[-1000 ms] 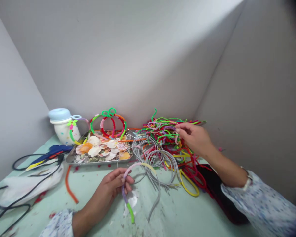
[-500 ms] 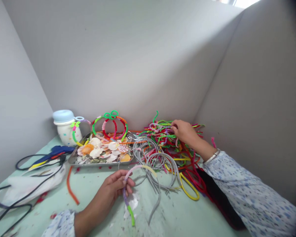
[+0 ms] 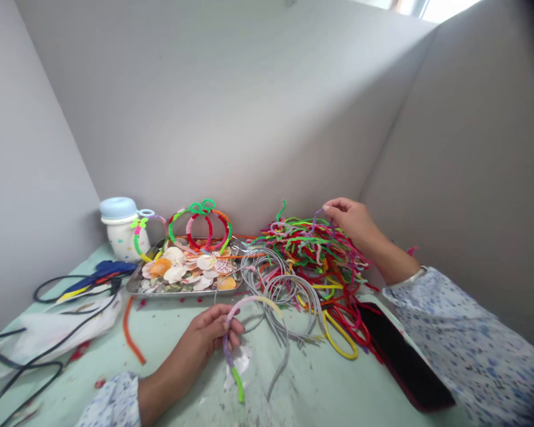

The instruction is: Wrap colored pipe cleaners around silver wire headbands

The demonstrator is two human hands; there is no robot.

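Observation:
Between the fingers of my left hand (image 3: 211, 335) is a curved headband (image 3: 250, 300). Purple, pink, pale yellow and bright green fuzzy wrapping covers part of it, and its right end is bare grey. My right hand (image 3: 349, 222) pinches a purple pipe cleaner (image 3: 315, 218) above the right side of a tangled heap of multicoloured pipe cleaners (image 3: 302, 243). The pipe cleaner's lower part is lost among the others.
A metal tray (image 3: 184, 295) of seashells holds wrapped headbands (image 3: 222, 222). A white jar (image 3: 127, 237) with a blue lid stands left of it. Grey wire coils (image 3: 293, 302), a yellow cord loop (image 3: 345, 344) and a black phone-like slab (image 3: 404, 359) lie rightward; black cables (image 3: 48, 350) lie left.
My right hand has risen and moved right from the heap, drawing the purple pipe cleaner upward. My left hand keeps its hold on the headband.

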